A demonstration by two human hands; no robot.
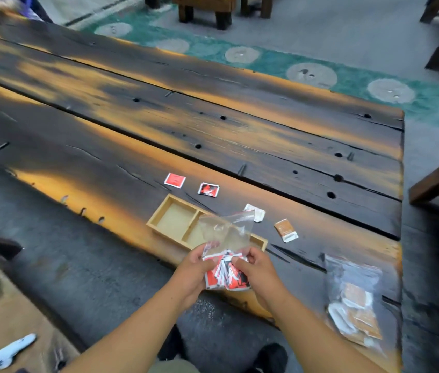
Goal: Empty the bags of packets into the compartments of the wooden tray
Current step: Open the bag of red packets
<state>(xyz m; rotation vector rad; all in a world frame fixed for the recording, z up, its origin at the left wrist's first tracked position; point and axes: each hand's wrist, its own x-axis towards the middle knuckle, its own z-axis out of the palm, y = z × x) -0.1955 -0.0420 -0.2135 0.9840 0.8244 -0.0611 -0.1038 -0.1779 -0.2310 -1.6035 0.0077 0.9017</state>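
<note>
Left hand and right hand are both clamped on the bag of red packets, held up right by the wooden tray

The clear bag you hold hides the right-hand compartments of the wooden tray, and the print on the red packets in that bag is too blurred for you to read.

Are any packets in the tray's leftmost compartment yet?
No: the leftmost compartment of the tray shows only bare wood.
</note>
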